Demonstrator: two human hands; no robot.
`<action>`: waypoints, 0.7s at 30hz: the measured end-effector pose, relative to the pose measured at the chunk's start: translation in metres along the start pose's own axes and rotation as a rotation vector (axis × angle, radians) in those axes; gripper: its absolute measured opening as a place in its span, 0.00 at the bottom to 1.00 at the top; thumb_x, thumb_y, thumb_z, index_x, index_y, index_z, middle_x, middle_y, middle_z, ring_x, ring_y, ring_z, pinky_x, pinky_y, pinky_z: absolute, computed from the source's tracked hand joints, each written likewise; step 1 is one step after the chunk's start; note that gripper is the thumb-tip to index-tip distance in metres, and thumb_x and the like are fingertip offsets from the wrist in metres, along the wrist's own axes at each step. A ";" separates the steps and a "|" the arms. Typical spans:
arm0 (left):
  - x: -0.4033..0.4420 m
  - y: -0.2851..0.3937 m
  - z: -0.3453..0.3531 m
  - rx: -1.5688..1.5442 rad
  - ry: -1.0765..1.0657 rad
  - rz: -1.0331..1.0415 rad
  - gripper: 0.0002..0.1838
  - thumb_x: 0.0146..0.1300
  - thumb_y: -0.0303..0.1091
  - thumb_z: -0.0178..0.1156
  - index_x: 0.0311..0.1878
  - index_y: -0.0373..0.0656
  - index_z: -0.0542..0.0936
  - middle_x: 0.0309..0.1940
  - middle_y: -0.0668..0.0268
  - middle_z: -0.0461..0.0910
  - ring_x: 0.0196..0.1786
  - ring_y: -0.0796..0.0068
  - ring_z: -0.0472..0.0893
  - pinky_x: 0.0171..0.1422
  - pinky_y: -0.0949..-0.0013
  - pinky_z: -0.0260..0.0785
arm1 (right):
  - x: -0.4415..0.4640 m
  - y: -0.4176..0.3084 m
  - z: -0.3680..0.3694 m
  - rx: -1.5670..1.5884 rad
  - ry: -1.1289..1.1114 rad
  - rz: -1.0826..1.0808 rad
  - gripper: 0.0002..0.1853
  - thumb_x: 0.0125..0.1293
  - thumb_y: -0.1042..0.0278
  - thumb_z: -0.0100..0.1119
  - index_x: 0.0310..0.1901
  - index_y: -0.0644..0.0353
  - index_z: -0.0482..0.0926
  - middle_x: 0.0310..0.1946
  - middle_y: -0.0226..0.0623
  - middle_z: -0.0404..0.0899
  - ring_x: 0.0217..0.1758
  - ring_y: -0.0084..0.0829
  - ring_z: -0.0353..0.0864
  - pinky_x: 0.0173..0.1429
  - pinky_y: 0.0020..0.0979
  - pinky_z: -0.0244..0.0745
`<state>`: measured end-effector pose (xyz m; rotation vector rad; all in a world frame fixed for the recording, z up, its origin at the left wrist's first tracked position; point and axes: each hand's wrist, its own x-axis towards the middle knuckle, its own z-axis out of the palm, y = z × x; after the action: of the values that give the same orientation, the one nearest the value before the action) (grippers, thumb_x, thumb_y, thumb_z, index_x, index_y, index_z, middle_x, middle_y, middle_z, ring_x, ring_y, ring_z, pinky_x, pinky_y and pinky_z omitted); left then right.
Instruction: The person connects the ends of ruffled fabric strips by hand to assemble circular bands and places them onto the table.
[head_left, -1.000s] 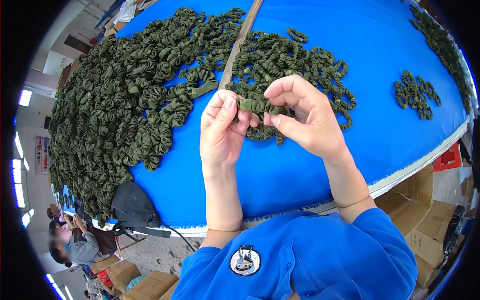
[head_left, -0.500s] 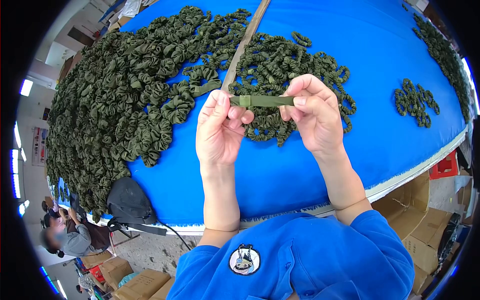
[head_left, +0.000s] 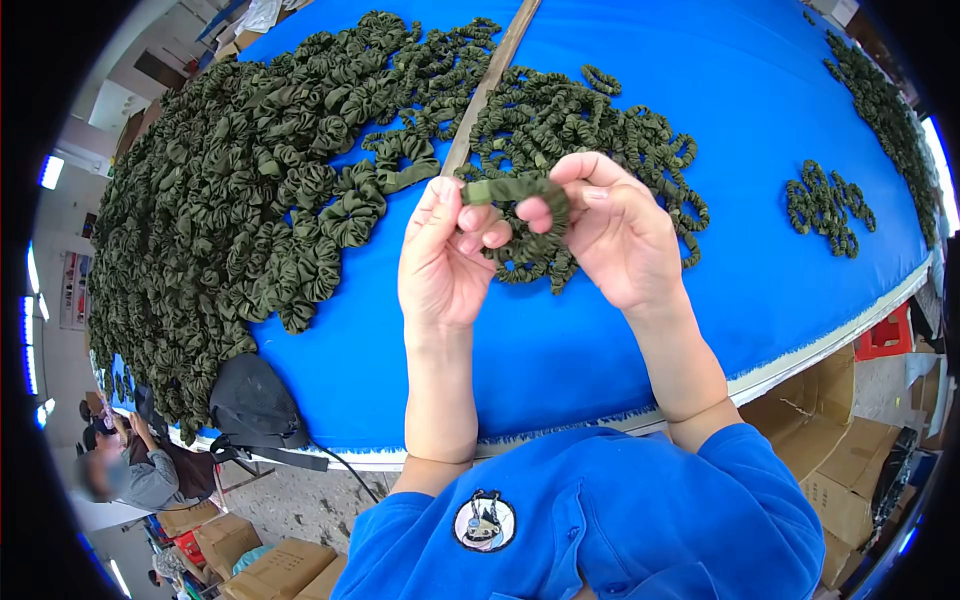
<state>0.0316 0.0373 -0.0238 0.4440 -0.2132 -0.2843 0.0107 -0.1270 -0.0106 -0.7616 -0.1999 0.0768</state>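
Observation:
A dark green scrunchie (head_left: 512,188) hangs between my two hands above the blue-covered table (head_left: 545,370), its fabric gathered and curving down at the right. My left hand (head_left: 443,250) pinches its left end beside a smoother, lighter patch. On the other side, my right hand (head_left: 620,230) has its fingers curled round the loop, one fingertip showing through it. Just beyond the hands lies a pile of narrow scrunchies (head_left: 560,125). Fuller scrunchies form a large heap (head_left: 240,190) to the left.
A wooden strip (head_left: 490,85) separates the piles. Small scrunchies (head_left: 830,207) lie at right, with another row (head_left: 880,110) along the far edge. A black backpack (head_left: 258,405) rests at the near left edge. Cardboard boxes (head_left: 850,460) stand below right. Another person (head_left: 150,475) is at lower left.
The scrunchie was stretched flat and straight between my hands; now it has slackened into a gathered loop. My right fingers have shifted round it, while my left hand keeps its pinch.

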 end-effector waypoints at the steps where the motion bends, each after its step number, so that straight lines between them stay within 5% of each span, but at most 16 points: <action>1: 0.001 0.001 -0.003 -0.052 -0.002 -0.008 0.08 0.71 0.32 0.45 0.42 0.40 0.72 0.23 0.70 0.69 0.25 0.83 0.66 0.33 0.78 0.63 | -0.001 -0.001 0.002 0.027 0.021 0.016 0.12 0.61 0.71 0.44 0.43 0.66 0.73 0.31 0.43 0.78 0.34 0.29 0.76 0.43 0.26 0.70; 10: 0.004 0.001 -0.006 -0.107 0.155 0.004 0.06 0.70 0.32 0.47 0.42 0.41 0.70 0.24 0.69 0.71 0.24 0.83 0.68 0.30 0.79 0.65 | 0.000 0.006 0.004 0.033 0.035 0.047 0.10 0.63 0.72 0.50 0.44 0.66 0.74 0.38 0.41 0.78 0.41 0.27 0.77 0.49 0.26 0.71; 14: 0.003 0.001 -0.004 -0.069 0.098 -0.045 0.11 0.72 0.34 0.43 0.37 0.38 0.71 0.23 0.69 0.69 0.26 0.79 0.68 0.42 0.72 0.71 | -0.001 0.007 0.005 -0.095 0.053 0.025 0.09 0.63 0.72 0.51 0.43 0.66 0.74 0.38 0.40 0.78 0.42 0.26 0.76 0.49 0.25 0.71; 21: 0.001 -0.007 0.002 -0.052 0.114 -0.034 0.09 0.71 0.33 0.45 0.38 0.40 0.72 0.24 0.69 0.70 0.25 0.79 0.69 0.39 0.73 0.70 | 0.001 0.012 -0.007 -0.042 -0.019 0.022 0.10 0.61 0.73 0.51 0.44 0.66 0.73 0.36 0.42 0.77 0.40 0.31 0.77 0.49 0.28 0.71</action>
<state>0.0306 0.0303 -0.0245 0.4114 -0.0870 -0.2958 0.0127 -0.1230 -0.0231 -0.8053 -0.2120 0.1007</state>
